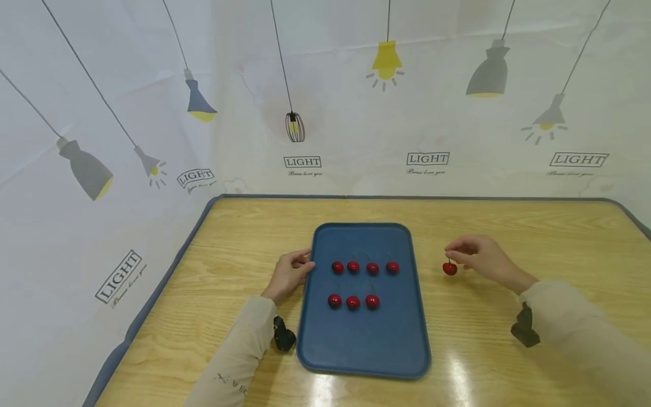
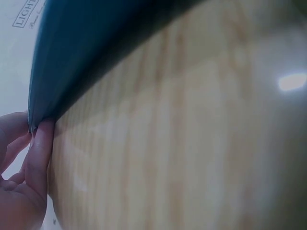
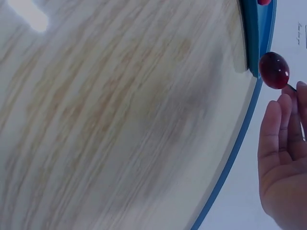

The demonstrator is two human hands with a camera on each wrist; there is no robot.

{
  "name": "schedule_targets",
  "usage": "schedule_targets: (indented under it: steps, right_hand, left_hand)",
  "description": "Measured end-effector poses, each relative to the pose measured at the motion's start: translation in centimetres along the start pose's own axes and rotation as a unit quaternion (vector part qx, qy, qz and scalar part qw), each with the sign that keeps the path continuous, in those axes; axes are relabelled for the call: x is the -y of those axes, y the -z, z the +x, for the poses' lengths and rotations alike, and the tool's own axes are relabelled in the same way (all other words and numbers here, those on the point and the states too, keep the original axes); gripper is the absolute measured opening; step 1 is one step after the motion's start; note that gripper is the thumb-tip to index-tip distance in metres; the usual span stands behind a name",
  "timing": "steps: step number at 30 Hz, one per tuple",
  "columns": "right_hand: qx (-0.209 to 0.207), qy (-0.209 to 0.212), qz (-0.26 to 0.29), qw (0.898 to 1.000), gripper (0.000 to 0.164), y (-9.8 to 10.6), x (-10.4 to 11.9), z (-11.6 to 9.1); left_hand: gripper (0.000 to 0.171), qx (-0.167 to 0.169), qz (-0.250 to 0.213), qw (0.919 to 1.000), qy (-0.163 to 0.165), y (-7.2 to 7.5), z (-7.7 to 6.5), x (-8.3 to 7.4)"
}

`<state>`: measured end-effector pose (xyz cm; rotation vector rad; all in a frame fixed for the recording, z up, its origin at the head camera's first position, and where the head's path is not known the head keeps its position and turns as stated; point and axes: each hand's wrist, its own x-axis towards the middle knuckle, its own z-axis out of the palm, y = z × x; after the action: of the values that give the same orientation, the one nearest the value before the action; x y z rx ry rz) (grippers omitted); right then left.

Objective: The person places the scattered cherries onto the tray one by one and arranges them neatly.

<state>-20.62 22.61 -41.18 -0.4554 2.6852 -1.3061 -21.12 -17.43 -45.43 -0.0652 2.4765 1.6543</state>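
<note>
My right hand (image 1: 483,260) pinches a red cherry (image 1: 450,268) by its stem, to the right of the blue tray (image 1: 363,345). In the right wrist view the cherry (image 3: 274,71) hangs from the fingertips, apart from the tray. My left hand (image 1: 289,274) holds the tray's left rim between thumb and fingers, as the left wrist view shows at the tray edge (image 2: 72,57). Several cherries lie on the tray in two rows. The back row includes a cherry (image 1: 372,268), and the front row has three, one of them a cherry (image 1: 353,303) in the middle.
The tray lies on a light wooden table (image 1: 244,226) with a dark blue edge (image 1: 346,196). A pale sheet (image 1: 346,130) printed with lamps hangs behind and to the left. A small black device (image 1: 283,334) is on the left wrist, another black device (image 1: 525,327) on the right.
</note>
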Motion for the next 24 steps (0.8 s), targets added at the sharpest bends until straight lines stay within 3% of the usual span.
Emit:
schedule_targets:
  steps: [24]
  right_hand:
    - [0.083, 0.031, 0.102, 0.991, 0.024, -2.7, 2.6, 0.1]
  left_hand:
    - [0.041, 0.006, -0.008, 1.0000, 0.001, 0.1, 0.1, 0.2]
